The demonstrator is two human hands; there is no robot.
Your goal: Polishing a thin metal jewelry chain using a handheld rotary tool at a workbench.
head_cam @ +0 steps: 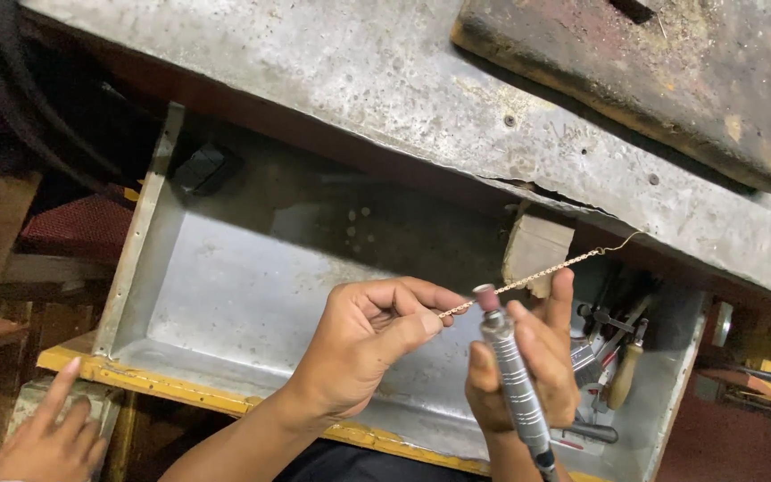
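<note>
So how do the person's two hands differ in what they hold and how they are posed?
The left hand pinches the near end of a thin twisted gold chain between thumb and forefinger; the right hand wraps around a silver pen-shaped rotary tool. The left hand is curled with knuckles up, while the right hand holds its tool upright, a finger raised beside the chain. Both hover over the open metal drawer, close together.
</note>
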